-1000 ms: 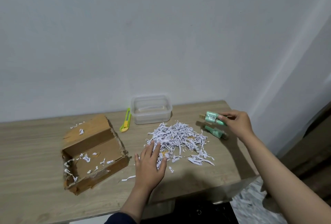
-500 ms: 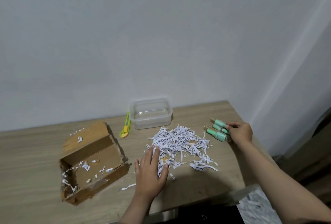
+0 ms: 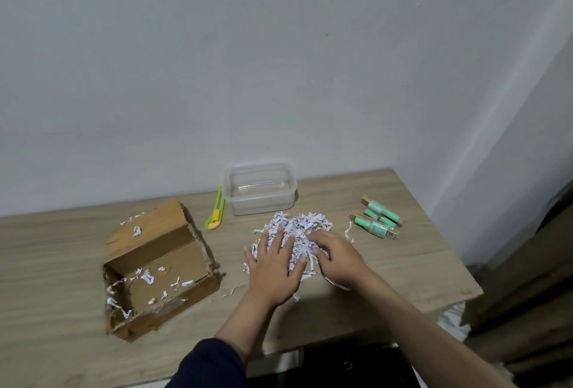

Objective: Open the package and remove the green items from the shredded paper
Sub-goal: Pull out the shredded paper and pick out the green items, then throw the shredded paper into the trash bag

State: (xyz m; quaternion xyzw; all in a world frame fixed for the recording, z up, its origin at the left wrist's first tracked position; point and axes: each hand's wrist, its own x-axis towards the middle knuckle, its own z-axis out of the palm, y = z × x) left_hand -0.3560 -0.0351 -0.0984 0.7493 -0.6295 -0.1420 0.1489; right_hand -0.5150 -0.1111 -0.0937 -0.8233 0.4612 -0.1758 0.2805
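Fingers (image 3: 273, 240) of the left hand (image 3: 274, 266): spread apart, laid flat on the near side of the shredded paper (image 3: 296, 232). Right hand (image 3: 336, 259): on the pile's right edge, fingers pushed into the strips; whether they are curled around anything cannot be told.

Green items (image 3: 376, 220): three, lying side by side on the table (image 3: 403, 263), right of the pile and apart from it, out of the paper.

Package (image 3: 158, 266): brown cardboard box, cut open, flap folded back, a few paper scraps inside and on the flap.

Step in hand, as judged: feeling through the pile for anything left in it. Next move likely calls for parting or lifting the strips with both hands and checking underneath; loose strips could slide off the near edge.

Other articles: clear plastic tub (image 3: 260, 189) behind the pile; yellow-green box cutter (image 3: 215, 212) just left of the tub.

Surface: pale wood-grain tabletop. Room: plain white wall behind, corner at right.
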